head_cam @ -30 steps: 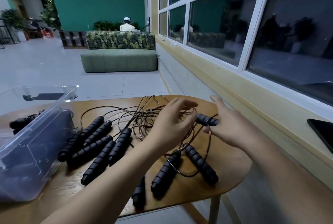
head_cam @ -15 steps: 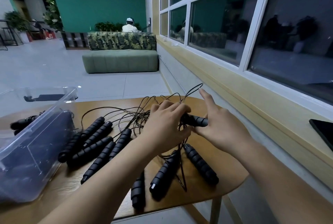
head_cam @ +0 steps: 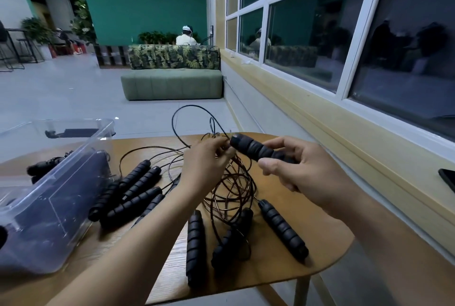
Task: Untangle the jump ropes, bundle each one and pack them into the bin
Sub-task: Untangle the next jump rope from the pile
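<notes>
bench (head_cam: pixel 270 271): carrying everything; I'd say untangling is running, bundling not yet starting.
bin (head_cam: pixel 81 148): clear, sitting at the bench's left edge; dark handles showing at its far side, inside or behind I can't tell.
rope tangle (head_cam: pixel 231 182): thin cords looping together mid-bench, hanging below both hands.
loose handles (head_cam: pixel 133 192): lying left of the tangle, more near the front edge.
right hand (head_cam: pixel 302 175): fingers curling round the held handle (head_cam: pixel 253 149), keeping it clear of the bench.
left hand (head_cam: pixel 204 162): fingertips pinching cord at that handle's tip.
held handle: next move is likely needing its cord traced out of the coils slowly, without cinching loops.
</notes>
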{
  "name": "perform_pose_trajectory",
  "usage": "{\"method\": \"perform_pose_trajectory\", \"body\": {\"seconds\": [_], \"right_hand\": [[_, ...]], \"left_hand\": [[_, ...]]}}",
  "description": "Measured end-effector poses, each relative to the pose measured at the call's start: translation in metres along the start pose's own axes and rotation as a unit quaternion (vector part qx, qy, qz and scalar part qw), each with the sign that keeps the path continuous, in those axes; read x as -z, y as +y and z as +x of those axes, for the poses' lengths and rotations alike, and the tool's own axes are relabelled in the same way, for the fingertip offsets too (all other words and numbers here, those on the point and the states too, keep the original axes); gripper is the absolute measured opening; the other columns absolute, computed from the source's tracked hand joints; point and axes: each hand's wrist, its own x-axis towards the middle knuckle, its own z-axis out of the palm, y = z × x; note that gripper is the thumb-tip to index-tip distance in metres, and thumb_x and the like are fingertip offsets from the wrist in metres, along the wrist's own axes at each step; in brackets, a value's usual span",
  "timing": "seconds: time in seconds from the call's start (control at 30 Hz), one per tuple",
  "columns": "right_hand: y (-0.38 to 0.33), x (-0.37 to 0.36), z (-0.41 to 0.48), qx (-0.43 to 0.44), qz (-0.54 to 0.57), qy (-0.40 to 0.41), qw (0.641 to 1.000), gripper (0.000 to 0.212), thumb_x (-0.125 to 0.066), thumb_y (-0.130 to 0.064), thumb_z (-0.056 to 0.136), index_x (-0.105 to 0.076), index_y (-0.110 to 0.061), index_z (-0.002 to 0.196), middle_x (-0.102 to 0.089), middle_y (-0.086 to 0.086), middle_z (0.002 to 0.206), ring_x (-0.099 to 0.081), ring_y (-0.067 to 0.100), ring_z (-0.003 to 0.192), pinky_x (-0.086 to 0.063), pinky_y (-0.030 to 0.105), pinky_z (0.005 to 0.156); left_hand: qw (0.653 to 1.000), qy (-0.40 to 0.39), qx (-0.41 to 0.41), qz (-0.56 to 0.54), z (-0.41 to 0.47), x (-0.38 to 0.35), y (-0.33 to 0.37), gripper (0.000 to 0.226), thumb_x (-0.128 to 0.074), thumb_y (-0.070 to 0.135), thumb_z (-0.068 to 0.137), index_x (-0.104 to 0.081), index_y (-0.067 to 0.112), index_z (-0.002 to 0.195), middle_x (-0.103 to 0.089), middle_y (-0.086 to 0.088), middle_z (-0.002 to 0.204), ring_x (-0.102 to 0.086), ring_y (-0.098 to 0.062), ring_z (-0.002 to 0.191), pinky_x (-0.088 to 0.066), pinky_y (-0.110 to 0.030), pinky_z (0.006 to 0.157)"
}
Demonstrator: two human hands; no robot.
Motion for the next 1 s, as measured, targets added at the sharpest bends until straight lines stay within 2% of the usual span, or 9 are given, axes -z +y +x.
{"method": "perform_pose_trajectory", "body": {"seconds": [0.1,0.2,0.3,0.4,0.5,0.6,0.73,0.87,1.0], "right_hand": [[-0.01,0.006,0.002,0.035,0.137,0.021,0.99,0.034,-0.074,-0.025,0.094,-0.069,-0.017,0.127,-0.075,0.01,0.091,-0.05,0.019,0.059,-0.041,0.028,0.053],[-0.017,0.013,0.005,0.064,0.248,0.068,0.964,0.042,-0.07,-0.027,0.093,-0.064,-0.01,0.131,-0.069,0.013,0.093,-0.051,0.019,0.061,-0.044,0.027,0.054],[-0.014,0.009,0.009,0.052,0.266,0.081,0.959,0.044,-0.068,-0.029,0.094,-0.061,-0.01,0.133,-0.069,0.013,0.095,-0.06,0.022,0.075,-0.051,0.033,0.065],[-0.009,-0.006,0.013,0.027,0.281,0.034,0.959,0.043,-0.074,-0.022,0.095,-0.06,-0.009,0.133,-0.066,0.014,0.093,-0.061,0.027,0.082,-0.054,0.041,0.075],[-0.01,-0.02,0.015,0.004,0.285,0.015,0.958,0.04,-0.07,-0.015,0.086,-0.06,-0.006,0.124,-0.057,0.014,0.083,-0.057,0.027,0.073,-0.056,0.041,0.071],[-0.009,-0.031,0.018,-0.011,0.285,0.051,0.957,0.02,-0.076,-0.01,0.089,-0.066,-0.007,0.106,-0.052,0.011,0.071,-0.052,0.027,0.063,-0.051,0.042,0.064],[-0.01,-0.044,0.023,-0.01,0.279,0.099,0.955,0.012,-0.082,-0.018,0.092,-0.077,-0.01,0.099,-0.06,0.01,0.073,-0.054,0.025,0.061,-0.05,0.037,0.057],[-0.006,-0.054,0.026,0.015,0.198,0.132,0.971,0.017,-0.088,-0.021,0.089,-0.078,-0.016,0.102,-0.067,0.013,0.073,-0.062,0.025,0.061,-0.053,0.037,0.056],[0.002,-0.06,0.029,0.009,0.078,0.156,0.985,0.013,-0.087,-0.027,0.09,-0.076,-0.021,0.094,-0.073,0.007,0.07,-0.068,0.021,0.06,-0.057,0.038,0.059]], "left_hand": [[0.998,0.026,0.062,0.009,0.006,0.002,-0.016,0.028,-0.063,0.054,0.101,-0.078,0.03,0.107,-0.057,0.007,0.1,-0.055,-0.021,0.1,-0.049,-0.041,0.086],[0.988,0.045,0.121,0.081,0.009,0.011,-0.032,0.035,-0.059,0.059,0.101,-0.079,0.032,0.111,-0.051,0.001,0.126,-0.044,-0.027,0.123,-0.038,-0.045,0.098],[0.982,0.103,0.076,0.136,0.009,0.025,-0.034,0.027,-0.061,0.053,0.102,-0.08,0.033,0.101,-0.046,0.004,0.148,-0.033,-0.028,0.141,-0.029,-0.05,0.105],[0.977,0.144,-0.01,0.154,0.013,0.033,-0.022,0.031,-0.056,0.047,0.106,-0.078,0.026,0.1,-0.067,0.005,0.133,-0.048,-0.025,0.14,-0.028,-0.046,0.108],[0.989,0.119,-0.041,0.074,0.016,0.045,0.003,0.038,-0.044,0.043,0.112,-0.07,0.019,0.098,-0.076,0.005,0.098,-0.072,-0.024,0.098,-0.047,-0.043,0.095],[0.993,0.09,-0.07,0.017,0.014,0.052,0.025,0.034,-0.044,0.039,0.113,-0.065,0.017,0.098,-0.075,0.005,0.088,-0.07,-0.022,0.077,-0.054,-0.043,0.071],[0.996,0.002,-0.09,-0.008,0.0,0.052,0.051,0.024,-0.044,0.035,0.112,-0.056,0.02,0.098,-0.059,0.01,0.07,-0.058,-0.024,0.069,-0.044,-0.04,0.061],[0.99,-0.047,-0.128,0.021,-0.016,0.04,0.044,0.024,-0.046,0.025,0.11,-0.066,0.026,0.123,-0.074,0.003,0.104,-0.067,-0.024,0.097,-0.051,-0.039,0.074],[0.981,-0.083,-0.172,0.034,-0.03,0.033,0.036,0.027,-0.051,0.026,0.109,-0.064,0.022,0.131,-0.072,0.002,0.118,-0.066,-0.024,0.098,-0.053,-0.038,0.073]]}}
